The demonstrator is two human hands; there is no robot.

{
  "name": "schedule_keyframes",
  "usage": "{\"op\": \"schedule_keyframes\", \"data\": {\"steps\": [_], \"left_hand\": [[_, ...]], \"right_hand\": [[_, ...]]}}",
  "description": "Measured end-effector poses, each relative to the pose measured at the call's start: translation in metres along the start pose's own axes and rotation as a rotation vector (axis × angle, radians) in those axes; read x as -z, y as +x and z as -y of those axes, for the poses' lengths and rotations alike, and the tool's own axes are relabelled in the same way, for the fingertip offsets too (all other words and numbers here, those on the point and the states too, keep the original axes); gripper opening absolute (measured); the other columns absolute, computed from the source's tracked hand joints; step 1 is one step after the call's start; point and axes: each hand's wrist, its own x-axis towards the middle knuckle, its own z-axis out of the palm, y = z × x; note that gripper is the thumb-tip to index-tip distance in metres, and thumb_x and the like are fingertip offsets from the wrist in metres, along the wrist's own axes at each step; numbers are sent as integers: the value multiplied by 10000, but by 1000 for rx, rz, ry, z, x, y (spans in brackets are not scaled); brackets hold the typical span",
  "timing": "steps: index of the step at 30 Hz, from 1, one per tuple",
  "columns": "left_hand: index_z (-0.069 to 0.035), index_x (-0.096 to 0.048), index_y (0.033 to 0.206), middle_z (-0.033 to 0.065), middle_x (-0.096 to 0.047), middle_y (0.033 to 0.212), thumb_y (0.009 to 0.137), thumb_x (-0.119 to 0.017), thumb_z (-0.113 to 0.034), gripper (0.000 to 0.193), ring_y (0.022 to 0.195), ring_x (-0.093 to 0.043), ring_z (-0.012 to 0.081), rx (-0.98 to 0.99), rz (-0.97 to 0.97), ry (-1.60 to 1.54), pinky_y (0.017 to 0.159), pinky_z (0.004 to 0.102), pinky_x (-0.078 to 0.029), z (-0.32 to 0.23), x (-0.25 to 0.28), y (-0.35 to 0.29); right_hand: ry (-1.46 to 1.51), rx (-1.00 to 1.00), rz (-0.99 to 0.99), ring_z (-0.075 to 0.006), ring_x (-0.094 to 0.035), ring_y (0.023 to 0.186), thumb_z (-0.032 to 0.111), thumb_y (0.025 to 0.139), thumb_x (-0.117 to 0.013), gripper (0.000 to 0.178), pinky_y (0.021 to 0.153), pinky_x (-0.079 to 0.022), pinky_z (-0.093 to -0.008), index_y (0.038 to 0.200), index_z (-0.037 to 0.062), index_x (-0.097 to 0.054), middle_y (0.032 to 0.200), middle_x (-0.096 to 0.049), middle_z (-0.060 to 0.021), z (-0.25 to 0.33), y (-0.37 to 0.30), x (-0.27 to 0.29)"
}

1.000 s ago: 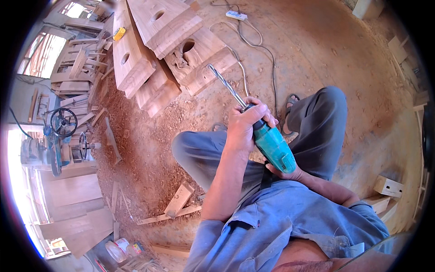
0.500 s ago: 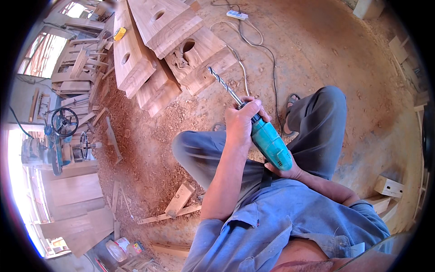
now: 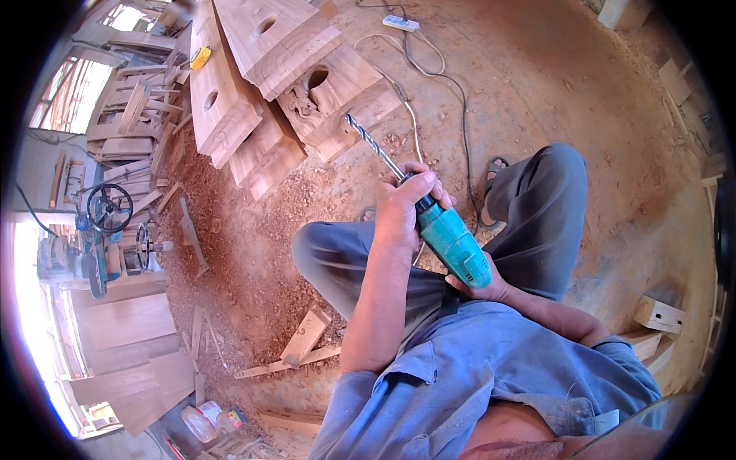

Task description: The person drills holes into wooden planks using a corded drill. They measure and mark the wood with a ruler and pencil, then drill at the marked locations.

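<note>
A teal power drill [image 3: 454, 244] lies across my lap area, its long spiral drill bit [image 3: 372, 143] slanting up and to the left. My left hand [image 3: 399, 208] is wrapped round the black chuck end at the front. Behind the body my right hand [image 3: 494, 286] grips the rear, where the handle is hidden beneath the motor housing. The bit's tip appears close to the end of a thick wooden beam [image 3: 356, 84] that has a round hole; I cannot tell if they touch.
More thick beams [image 3: 230, 115] with holes lie at upper left, a yellow tape measure [image 3: 201, 57] on one. Cables run from a white power strip [image 3: 401, 23] past my foot. Wood chips cover the floor around an offcut [image 3: 306, 336]. A machine with handwheels [image 3: 110, 207] stands left.
The drill has shifted slightly left, its bit tip with it. Both hands keep their grip and move along with the drill.
</note>
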Motion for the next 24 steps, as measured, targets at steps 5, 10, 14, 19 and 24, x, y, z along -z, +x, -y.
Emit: {"op": "schedule_keyframes", "data": {"steps": [5, 10, 14, 19, 24], "left_hand": [[-90, -638, 977, 89, -618, 714, 843, -705, -91, 150, 654, -649, 281, 35, 85, -48, 740, 500, -577, -3, 7, 1], [-111, -656, 1005, 70, -587, 693, 845, -691, -109, 164, 658, -637, 278, 72, 177, -84, 756, 488, -575, -2, 18, 5], [-109, -690, 1042, 66, -577, 691, 829, -688, -123, 214, 667, -636, 280, 87, 289, -104, 757, 492, -581, -3, 26, 8], [-102, -718, 1160, 73, -577, 690, 820, -675, -148, 346, 676, -642, 284, 89, 485, -156, 764, 488, -594, -3, 41, 16], [-88, -710, 1207, 99, -603, 687, 814, -698, -122, 395, 655, -659, 292, 88, 564, -201, 761, 490, -609, -2, 45, 21]], "right_hand": [[-4, 28, 21, -312, -671, 981, 143, 815, -806, 412, 891, -531, -376, 1180, 32, -651, 1098, -666, -155, 4, 2, -1], [12, 41, 21, -231, -662, 1029, 118, 823, -801, 436, 918, -518, -349, 1220, 37, -640, 1126, -672, -114, 5, 3, -5], [84, 135, -75, -257, -659, 819, 165, 808, -828, 358, 761, -536, -367, 1088, 42, -642, 940, -674, -106, 14, 11, -14], [115, 98, -61, -226, -665, 933, 166, 805, -837, 445, 844, -536, -360, 1173, 43, -620, 1043, -675, -98, 16, 12, -21], [203, 65, -54, -211, -643, 1037, 157, 802, -843, 530, 924, -520, -358, 1255, 35, -595, 1140, -659, -103, 12, 10, -28]]}}
